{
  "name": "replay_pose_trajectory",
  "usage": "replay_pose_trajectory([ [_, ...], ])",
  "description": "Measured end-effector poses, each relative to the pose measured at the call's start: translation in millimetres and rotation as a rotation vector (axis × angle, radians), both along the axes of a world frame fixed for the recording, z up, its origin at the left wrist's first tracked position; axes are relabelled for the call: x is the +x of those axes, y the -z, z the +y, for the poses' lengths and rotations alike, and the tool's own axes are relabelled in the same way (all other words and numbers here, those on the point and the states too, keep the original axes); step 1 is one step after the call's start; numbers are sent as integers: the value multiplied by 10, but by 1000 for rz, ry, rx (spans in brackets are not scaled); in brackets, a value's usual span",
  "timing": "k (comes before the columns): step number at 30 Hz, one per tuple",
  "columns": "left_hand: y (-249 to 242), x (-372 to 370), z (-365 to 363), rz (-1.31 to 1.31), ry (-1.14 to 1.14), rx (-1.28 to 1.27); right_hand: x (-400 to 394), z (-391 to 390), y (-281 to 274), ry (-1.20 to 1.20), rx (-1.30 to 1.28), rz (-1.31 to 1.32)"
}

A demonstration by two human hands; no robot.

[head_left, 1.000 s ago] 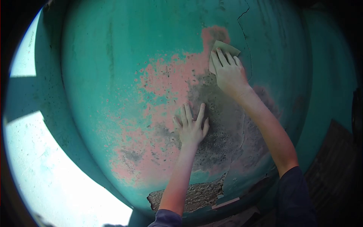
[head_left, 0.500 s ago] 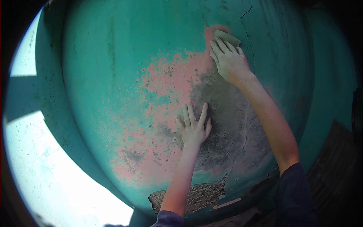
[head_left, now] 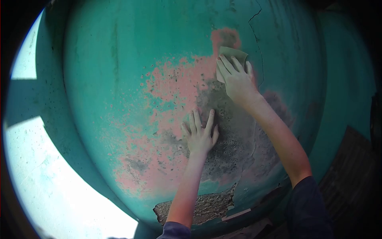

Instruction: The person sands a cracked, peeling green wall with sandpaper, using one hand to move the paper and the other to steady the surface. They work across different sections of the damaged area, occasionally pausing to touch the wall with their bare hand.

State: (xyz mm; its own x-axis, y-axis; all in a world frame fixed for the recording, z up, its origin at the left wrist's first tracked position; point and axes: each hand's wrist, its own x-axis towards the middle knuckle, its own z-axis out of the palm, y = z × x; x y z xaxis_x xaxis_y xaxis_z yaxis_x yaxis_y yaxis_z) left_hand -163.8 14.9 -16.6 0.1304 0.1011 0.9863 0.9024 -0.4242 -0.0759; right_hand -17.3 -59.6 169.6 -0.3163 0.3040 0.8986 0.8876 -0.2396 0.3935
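Observation:
A sheet of sandpaper (head_left: 234,52) lies flat against a green painted wall (head_left: 107,51), pressed there by the fingers of my right hand (head_left: 238,79). One edge of the sheet shows above the fingertips and another on their left. Lower down, my left hand (head_left: 200,135) rests on the wall with its fingers spread and nothing in it. Around both hands the green paint is worn through to a pink layer (head_left: 175,81) and a dark grey, pitted patch (head_left: 229,147).
A thin crack (head_left: 258,44) runs down the wall at the upper right. Below my left hand, a broken patch (head_left: 199,207) exposes rough material. Bright sunlit ground (head_left: 51,179) lies at the left. A dark ribbed panel (head_left: 348,159) stands at the right.
My right hand has slid down the wall with the sandpaper, uncovering a grey spot ringed in pink above it. My left hand stays at the same place on the wall.

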Motion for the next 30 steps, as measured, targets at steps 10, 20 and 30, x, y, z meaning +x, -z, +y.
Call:
replay_pose_trajectory([
  [10, -5, 3, -12, -6, -19, 21, -10, 47, -1, -88, 5, 54],
  [20, 6, 9, 6, 4, -11, 27, 32, 73, -133, -94, 14, 40],
  [30, 28, 10, -14, -2, -29, 19, -17, 59, -500, -64, 21, 77],
])
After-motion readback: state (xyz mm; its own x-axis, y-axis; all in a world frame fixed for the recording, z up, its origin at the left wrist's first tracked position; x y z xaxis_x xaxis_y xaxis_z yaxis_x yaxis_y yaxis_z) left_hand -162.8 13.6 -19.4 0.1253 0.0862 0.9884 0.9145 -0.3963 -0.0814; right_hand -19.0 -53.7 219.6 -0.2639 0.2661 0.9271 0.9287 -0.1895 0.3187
